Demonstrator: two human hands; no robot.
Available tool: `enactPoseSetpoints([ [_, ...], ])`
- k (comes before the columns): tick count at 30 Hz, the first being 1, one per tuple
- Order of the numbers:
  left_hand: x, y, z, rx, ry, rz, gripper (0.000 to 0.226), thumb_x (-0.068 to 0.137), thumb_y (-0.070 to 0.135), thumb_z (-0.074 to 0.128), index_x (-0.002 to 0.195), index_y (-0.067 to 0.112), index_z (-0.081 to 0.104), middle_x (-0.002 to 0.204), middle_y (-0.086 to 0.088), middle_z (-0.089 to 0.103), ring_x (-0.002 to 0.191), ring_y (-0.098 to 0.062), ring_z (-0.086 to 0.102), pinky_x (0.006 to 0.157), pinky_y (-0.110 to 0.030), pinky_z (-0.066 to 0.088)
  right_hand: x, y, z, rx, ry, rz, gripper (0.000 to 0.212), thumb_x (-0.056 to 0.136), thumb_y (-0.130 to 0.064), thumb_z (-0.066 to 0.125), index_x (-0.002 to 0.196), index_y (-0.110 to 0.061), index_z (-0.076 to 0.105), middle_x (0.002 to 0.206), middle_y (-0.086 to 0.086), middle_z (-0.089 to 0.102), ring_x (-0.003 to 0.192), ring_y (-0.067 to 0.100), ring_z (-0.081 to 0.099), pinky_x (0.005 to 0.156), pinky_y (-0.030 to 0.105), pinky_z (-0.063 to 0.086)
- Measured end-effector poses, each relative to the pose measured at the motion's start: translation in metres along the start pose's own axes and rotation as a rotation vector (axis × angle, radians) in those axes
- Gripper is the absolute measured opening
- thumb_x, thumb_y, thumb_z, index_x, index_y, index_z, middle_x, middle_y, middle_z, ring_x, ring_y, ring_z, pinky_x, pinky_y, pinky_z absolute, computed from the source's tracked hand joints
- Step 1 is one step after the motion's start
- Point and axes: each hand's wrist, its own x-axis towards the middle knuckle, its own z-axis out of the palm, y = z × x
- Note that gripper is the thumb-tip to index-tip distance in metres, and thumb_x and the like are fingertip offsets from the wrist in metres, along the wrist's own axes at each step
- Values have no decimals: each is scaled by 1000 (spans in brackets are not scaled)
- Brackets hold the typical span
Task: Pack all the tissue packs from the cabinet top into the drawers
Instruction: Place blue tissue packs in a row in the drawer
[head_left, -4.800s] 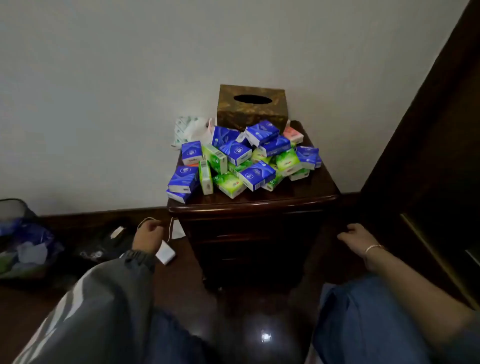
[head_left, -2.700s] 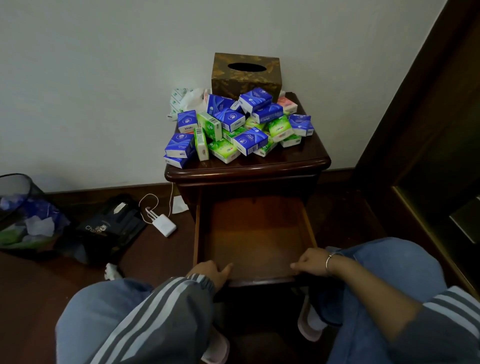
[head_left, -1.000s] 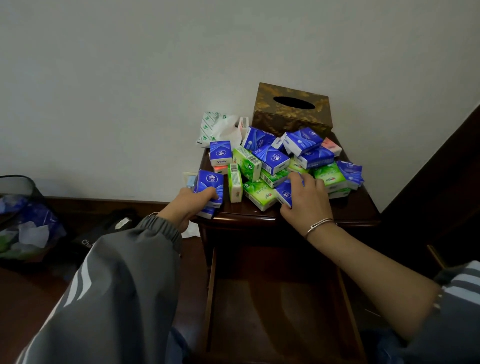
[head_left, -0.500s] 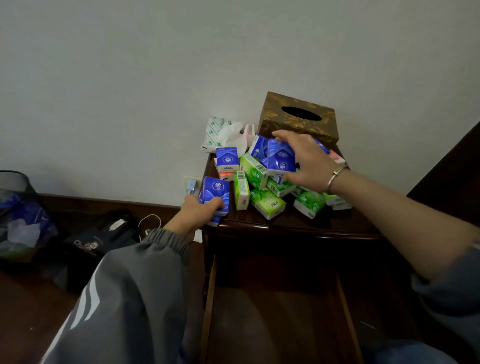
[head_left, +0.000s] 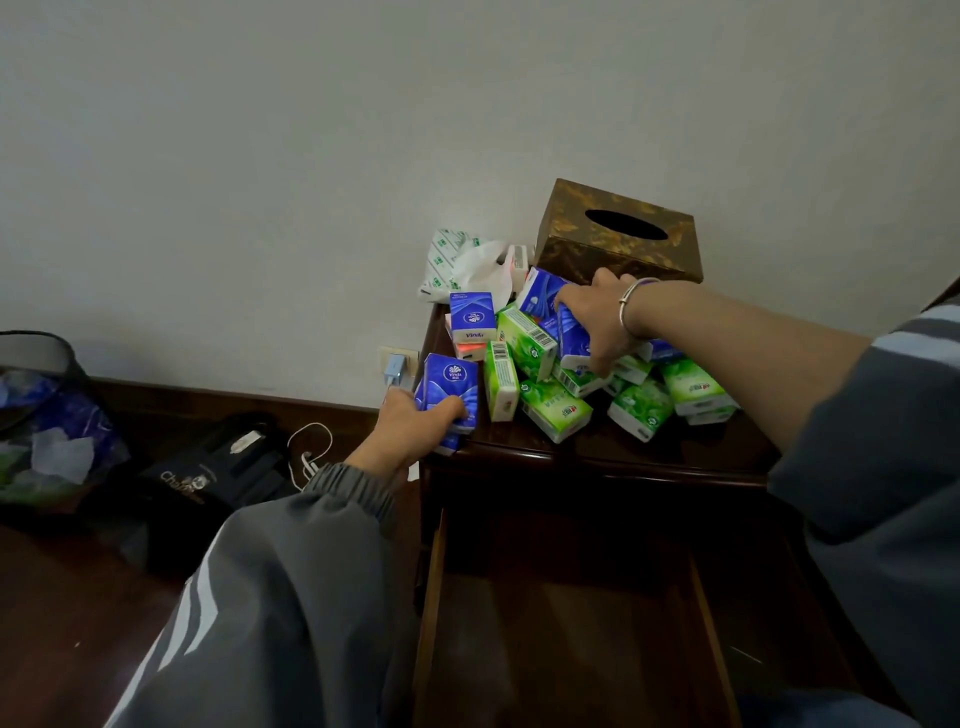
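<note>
- Head view: your left hand (head_left: 415, 423) has its grip curled round a blue pack (head_left: 451, 382) at the cabinet top's (head_left: 649, 447) near left corner. Your right hand (head_left: 592, 322) grips a second blue pack (head_left: 571, 335) in the heap (head_left: 644, 400).
- The packs look light, soft and slick, so squeeze their broad faces. The open drawer (head_left: 566, 649) waits below.

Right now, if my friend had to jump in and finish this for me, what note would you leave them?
Left hand: grips the corner blue pack at the front left of the cabinet top.
Right hand: grips the middle blue pack in the pile.
Things: the other tissue packs, blue and green, lie heaped on the cabinet top in front of the brown tissue box.
Done: the drawer is pulled open; no pack shows in it.
Left: move every pack into the drawers.
</note>
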Motion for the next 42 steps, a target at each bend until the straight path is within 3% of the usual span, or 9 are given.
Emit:
enactPoseSetpoints([
  [6,-1,-1,-1,-12,3,-1,49,81,28,70,108,13,32,94,-2,54,81,-13,59,60,-25,48,-1,-1,8,-76,144,-60,102,59,-53,78,140,-26,22,136,8,38,122,29,32,100,45,31],
  [17,-2,-4,1,-6,35,-15,53,81,32,70,114,15,33,114,-8,52,93,-16,59,64,-26,48,-8,1,23,-24,451,-98,87,57,-58,72,127,-20,38,119,3,48,106,22,40,86,38,34],
  [25,-34,-15,-4,-504,13,85,45,84,11,64,125,-1,48,116,-18,63,89,-24,66,69,-32,56,-107,2,33,770,843,-254,81,60,-42,81,127,-20,40,125,-4,45,113,14,42,92,28,35],
  [27,-55,-27,-11,-569,-49,130,39,83,9,63,121,3,53,108,-16,66,79,-21,67,62,-28,55,-143,-2,64,971,747,-313,82,59,-43,81,125,-29,35,120,-15,43,103,-1,46,86,10,40],
  [29,-79,-52,-17,-463,-179,98,46,74,13,72,117,15,55,107,-13,69,83,-23,69,73,-37,57,-169,-10,114,1115,544,-313,81,57,-41,83,121,-37,34,114,-23,45,97,-10,52,78,0,39],
  [32,-107,-105,-8,-246,-421,-135,61,69,6,77,115,34,49,104,-11,71,82,-25,70,67,-37,59,-186,-33,204,1185,183,-228,80,58,-32,85,120,-37,34,111,-15,51,93,-4,58,74,4,44],
  [35,-117,-149,26,-75,-477,-318,64,81,-8,63,124,33,39,106,-11,67,74,-21,70,55,-29,56,-180,-60,276,1173,-88,-138,79,62,-31,83,122,-34,31,119,-5,50,97,4,57,73,15,50],
  [39,-94,-180,70,125,-486,-344,76,86,-3,58,145,23,18,107,-10,62,82,-22,67,65,-32,57,-159,-85,323,1077,-124,37,79,63,-40,78,125,-31,30,128,-2,44,108,14,52,85,27,49],
  [42,-75,-193,95,217,-470,-324,78,86,-4,58,147,18,14,110,-13,60,65,-9,67,56,-23,56,-150,-90,344,941,-94,83,82,65,-46,75,130,-24,30,133,1,41,114,18,50,92,33,48],
])
